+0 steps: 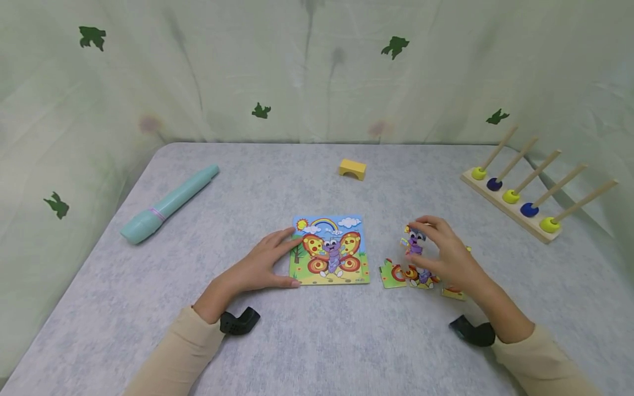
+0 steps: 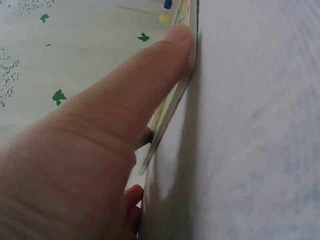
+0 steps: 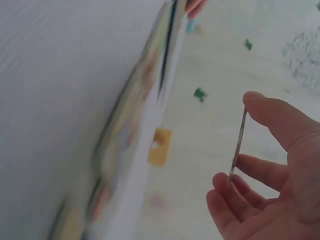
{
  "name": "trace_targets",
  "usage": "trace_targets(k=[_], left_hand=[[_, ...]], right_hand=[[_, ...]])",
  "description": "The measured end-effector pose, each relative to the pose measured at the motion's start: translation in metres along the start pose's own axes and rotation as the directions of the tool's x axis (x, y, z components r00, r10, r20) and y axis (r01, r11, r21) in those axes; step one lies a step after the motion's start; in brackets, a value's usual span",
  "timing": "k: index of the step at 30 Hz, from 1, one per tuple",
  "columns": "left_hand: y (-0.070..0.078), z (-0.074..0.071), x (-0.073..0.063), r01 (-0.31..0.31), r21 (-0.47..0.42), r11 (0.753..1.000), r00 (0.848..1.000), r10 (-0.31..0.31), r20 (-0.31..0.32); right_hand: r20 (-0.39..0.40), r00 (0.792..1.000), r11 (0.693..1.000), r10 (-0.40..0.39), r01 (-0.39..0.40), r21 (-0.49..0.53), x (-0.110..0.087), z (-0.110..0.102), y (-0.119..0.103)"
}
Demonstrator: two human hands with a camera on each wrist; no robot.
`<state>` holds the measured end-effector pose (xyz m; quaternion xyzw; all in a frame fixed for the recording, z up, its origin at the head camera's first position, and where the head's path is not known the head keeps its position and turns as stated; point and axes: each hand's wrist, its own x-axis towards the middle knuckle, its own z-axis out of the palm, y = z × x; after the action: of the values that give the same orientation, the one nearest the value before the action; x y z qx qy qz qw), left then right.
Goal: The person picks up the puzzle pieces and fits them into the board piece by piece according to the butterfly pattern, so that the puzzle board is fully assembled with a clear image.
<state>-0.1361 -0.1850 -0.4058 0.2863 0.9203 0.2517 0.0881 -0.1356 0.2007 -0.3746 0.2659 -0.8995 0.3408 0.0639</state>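
Note:
A square puzzle board point(image 1: 329, 250) with a purple butterfly, a rainbow and a sun lies flat on the table. My left hand point(image 1: 262, 261) rests at its left side, the thumb point(image 2: 150, 70) touching the board's edge near the front corner. To the right of the board, my right hand point(image 1: 448, 256) pinches a puzzle piece point(image 1: 415, 242) with a purple face between thumb and fingers. The held piece point(image 3: 238, 145) shows edge-on in the right wrist view. Below this hand lie several loose pieces, among them a green one point(image 1: 391, 275); the hand partly hides others.
A yellow arch block point(image 1: 352, 169) stands behind the board. At the far right is a wooden peg rack point(image 1: 512, 208) with yellow and blue beads. A turquoise flashlight-shaped object point(image 1: 170, 206) lies at the left. A pale curtain point(image 1: 218, 71) hangs behind the table.

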Motion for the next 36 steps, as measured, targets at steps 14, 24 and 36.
trace_targets(k=[14,24,36], left_hand=[[0.011,0.002,0.001,0.004,0.112,0.994,1.000,-0.002,-0.017],[0.012,0.004,0.000,-0.032,0.180,0.983,0.999,0.035,-0.014],[0.024,0.008,0.003,-0.085,0.183,0.979,0.996,0.087,-0.004]], right_hand=[[0.148,0.979,0.987,-0.139,0.124,0.107,0.043,0.049,-0.062],[0.284,0.954,0.995,-0.092,0.080,0.053,0.066,0.086,-0.054],[0.305,0.941,0.989,-0.149,0.147,0.032,0.077,0.103,-0.044]])
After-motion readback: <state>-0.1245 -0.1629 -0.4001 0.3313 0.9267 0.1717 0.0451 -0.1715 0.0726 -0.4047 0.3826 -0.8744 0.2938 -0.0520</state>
